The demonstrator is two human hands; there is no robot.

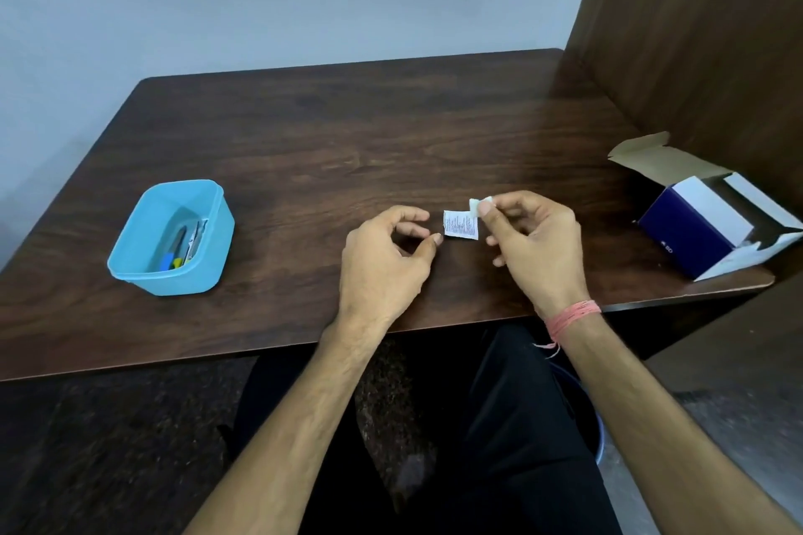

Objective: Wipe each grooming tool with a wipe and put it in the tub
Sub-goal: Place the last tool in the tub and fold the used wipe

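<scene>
Your right hand (532,245) is raised just above the dark wooden table (347,135), thumb and forefinger pinching a small folded white wipe (480,202) together with the top right corner of its printed sachet (460,224), which hangs down to the left of your thumb. Your left hand (384,261) sits just left of the sachet with its fingers loosely curled; the thumb tip is at the sachet's lower left corner, but you cannot tell from this view whether it actually grips it. The blue tub (130,265) stands well apart on the left side of the table, with several grooming tools (182,245) lying inside. An open blue and white box (704,226) sits at the right edge.
</scene>
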